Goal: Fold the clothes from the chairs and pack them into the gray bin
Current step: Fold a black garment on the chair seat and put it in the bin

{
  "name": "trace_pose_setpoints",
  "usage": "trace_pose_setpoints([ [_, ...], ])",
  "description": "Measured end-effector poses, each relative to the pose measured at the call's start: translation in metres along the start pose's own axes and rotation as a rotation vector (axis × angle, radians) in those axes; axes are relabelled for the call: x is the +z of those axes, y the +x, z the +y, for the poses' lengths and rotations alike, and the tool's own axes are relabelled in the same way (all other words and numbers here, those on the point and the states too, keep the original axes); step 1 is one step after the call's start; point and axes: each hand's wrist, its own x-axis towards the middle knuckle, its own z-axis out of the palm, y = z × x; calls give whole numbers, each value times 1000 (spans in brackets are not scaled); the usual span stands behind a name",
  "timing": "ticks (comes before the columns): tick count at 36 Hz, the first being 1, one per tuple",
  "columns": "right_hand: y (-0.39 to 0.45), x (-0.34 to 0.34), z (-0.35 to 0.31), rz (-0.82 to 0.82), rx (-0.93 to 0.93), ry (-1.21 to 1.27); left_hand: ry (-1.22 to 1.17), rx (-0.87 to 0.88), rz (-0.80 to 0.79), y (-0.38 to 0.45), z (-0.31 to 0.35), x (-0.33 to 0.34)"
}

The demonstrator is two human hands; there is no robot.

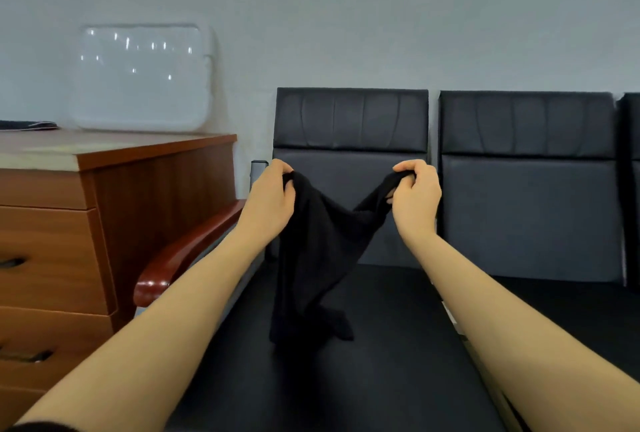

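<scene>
While both arms reach forward, a black garment [313, 258] hangs at centre frame over a black chair seat [381, 345].
Pale wall behind; left hand [272, 194] and right hand [414, 189] each pinch a top corner with curled fingers; wooden drawer desk [69, 224] at left; white lid [142, 77] leaning upper left; second chair [526, 189] at right.

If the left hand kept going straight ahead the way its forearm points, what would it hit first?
Probably the chair backrest. The left hand, gripping the black garment, points forward and up over the seat, and the backrest lies directly beyond it. Depth is hard to judge from this one view.
</scene>
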Motion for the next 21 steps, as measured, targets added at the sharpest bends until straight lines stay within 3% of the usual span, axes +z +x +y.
trace_pose_setpoints([
  [5, 15, -3, -22, 27, 127, 108, -76, -12, 9, 13, 16, -7],
  [12, 37, -7, -50, 65, 119, 154, -37, 20, 63, 40, 33, -20],
  [18, 42, -6, -60, 49, -54, -8, 14, 12, -52, 47, 37, -29],
  [21, 40, -9, -61, 43, -98, -20, -17, 36, 10, 48, 36, -32],
])
